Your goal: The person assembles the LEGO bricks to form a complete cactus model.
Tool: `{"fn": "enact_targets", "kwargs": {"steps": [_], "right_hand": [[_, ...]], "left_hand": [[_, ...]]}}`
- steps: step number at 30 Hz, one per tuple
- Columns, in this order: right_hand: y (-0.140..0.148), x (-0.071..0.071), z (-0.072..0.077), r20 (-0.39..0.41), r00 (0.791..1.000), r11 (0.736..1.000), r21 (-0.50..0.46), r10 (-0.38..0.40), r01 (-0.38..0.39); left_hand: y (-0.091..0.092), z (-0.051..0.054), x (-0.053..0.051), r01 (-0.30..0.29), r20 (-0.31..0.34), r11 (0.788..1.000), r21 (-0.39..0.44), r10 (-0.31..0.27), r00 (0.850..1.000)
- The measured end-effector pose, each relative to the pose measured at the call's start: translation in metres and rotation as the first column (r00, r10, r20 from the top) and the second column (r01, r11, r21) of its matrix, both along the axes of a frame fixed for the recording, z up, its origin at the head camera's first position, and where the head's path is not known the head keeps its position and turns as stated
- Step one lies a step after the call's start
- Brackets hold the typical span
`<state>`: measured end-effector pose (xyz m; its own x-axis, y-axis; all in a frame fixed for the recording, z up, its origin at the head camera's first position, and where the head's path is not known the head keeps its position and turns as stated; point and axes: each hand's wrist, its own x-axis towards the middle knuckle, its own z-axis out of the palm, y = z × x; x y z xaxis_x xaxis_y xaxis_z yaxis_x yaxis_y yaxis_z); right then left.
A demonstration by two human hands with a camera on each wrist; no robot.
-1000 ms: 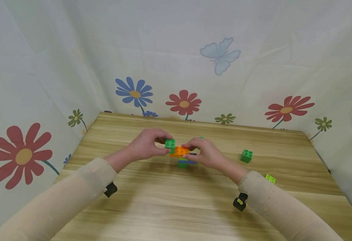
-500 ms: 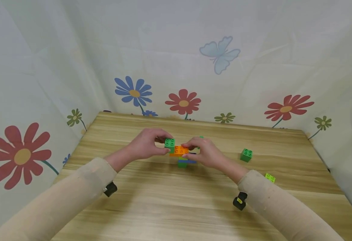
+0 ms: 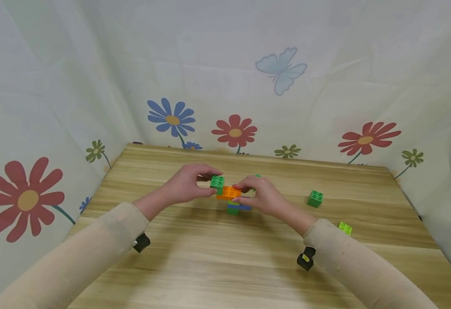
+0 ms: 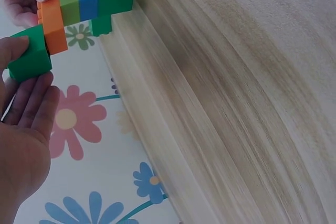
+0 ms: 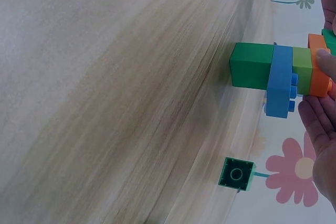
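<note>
My left hand (image 3: pixel 184 183) pinches a green brick (image 3: pixel 217 183) between thumb and fingers. That brick sits at the left end of an orange brick (image 3: pixel 229 193), slightly tilted in the left wrist view; I cannot tell whether it is fully seated. My right hand (image 3: pixel 263 195) pinches the orange brick's right part. Below it, the stack runs down through a lime brick (image 5: pixel 302 63), a blue brick (image 5: pixel 280 81) lying crosswise and a green bottom brick (image 5: pixel 251 65). Fingers partly hide the orange brick and the upper green one.
Another green brick (image 5: pixel 236 174) lies behind the stack, its hollow underside showing in the right wrist view. To the right on the wooden table (image 3: pixel 194 266) are a green brick (image 3: pixel 315 198) and a lime brick (image 3: pixel 345 228), partly behind the right sleeve. A flowered cloth (image 3: pixel 194 64) hangs behind.
Both hands keep their grips and almost nothing moves. The green brick in my left hand appears very slightly higher than a second ago.
</note>
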<state>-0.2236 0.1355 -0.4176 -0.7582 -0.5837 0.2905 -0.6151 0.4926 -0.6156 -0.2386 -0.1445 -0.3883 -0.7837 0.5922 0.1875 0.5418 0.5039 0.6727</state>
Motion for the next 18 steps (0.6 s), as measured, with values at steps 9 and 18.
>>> {"fn": "enact_targets", "kwargs": {"steps": [9,18], "right_hand": [[0.000,0.002,0.000,-0.018,1.000,1.000,-0.003,-0.007,0.007],[0.000,0.003,-0.002,-0.012,1.000,1.000,0.001,-0.022,0.022]], "left_hand": [[-0.004,0.002,0.005,-0.069,0.027,0.997,0.019,0.068,0.997],[-0.012,-0.008,0.022,-0.218,0.097,0.974,0.067,0.211,0.973]]}}
